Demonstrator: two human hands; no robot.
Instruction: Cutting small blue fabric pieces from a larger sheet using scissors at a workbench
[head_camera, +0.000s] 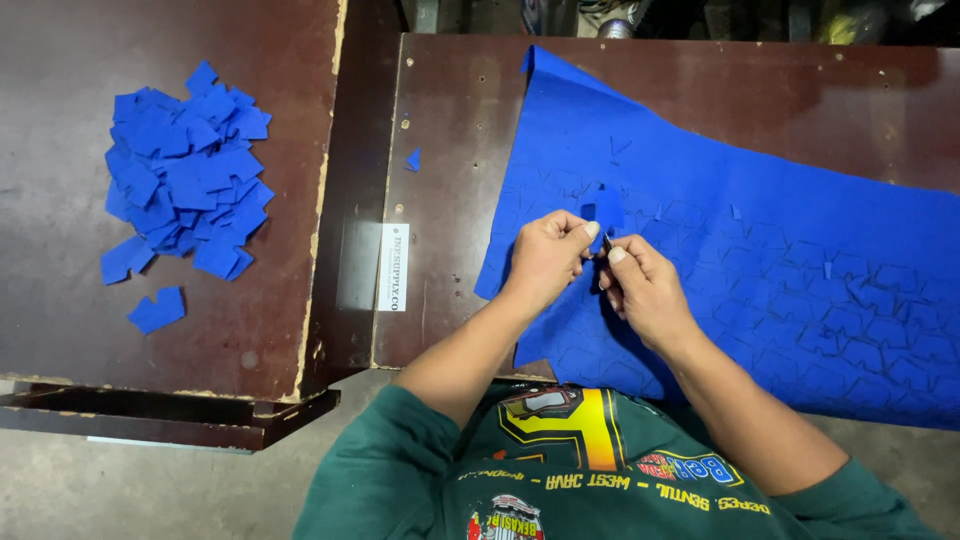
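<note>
Blue cut pcs (185, 175): heaped far left on dark table (60, 290), well apart from hands; I see a few strays beside heap.
Label strip (393, 266): white, at bench (450, 90) edge.
L hand (545, 258): fingers pinched on sheet next to a part-lifted pc (603, 208).
R hand (643, 290): pinching a small dark tool, type unclear, tips nearly touching L.
Blue die-cut sheet (780, 260): under both hands, running right.
Technique, my call: hold sheet flat w/ L, lift pc slowly, avoid tearing.
</note>
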